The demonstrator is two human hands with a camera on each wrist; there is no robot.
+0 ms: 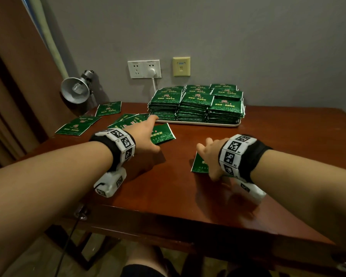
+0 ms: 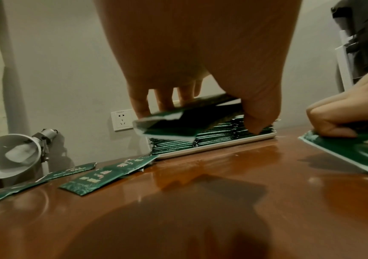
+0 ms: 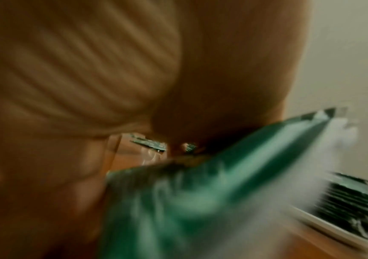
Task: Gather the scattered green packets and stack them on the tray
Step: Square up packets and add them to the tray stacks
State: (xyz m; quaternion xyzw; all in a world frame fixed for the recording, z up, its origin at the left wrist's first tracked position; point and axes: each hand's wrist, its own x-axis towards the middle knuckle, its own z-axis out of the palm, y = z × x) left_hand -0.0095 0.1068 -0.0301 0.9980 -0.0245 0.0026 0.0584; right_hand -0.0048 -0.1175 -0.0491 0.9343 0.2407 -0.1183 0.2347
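A white tray (image 1: pixel 198 123) at the back of the table carries tall stacks of green packets (image 1: pixel 196 104). Just in front of its left end, my left hand (image 1: pixel 148 132) pinches a green packet (image 1: pixel 163 134) between fingers and thumb; the left wrist view shows that packet (image 2: pixel 174 122) lifted off the wood. To the right and nearer me, my right hand (image 1: pixel 208 156) grips another green packet (image 1: pixel 198 164) with curled fingers, low over the table. Several loose packets (image 1: pixel 74 128) lie scattered at the left. The right wrist view is blurred, showing a green packet (image 3: pixel 189 201) and the tray (image 3: pixel 333 233).
A metal desk lamp (image 1: pixel 75 89) stands at the table's back left corner. A wall socket with a white plug (image 1: pixel 152 71) sits behind the tray, its cable dropping down. A brown curtain (image 1: pixel 12 86) hangs at the left. The wooden table's (image 1: pixel 168 192) front edge is close to me.
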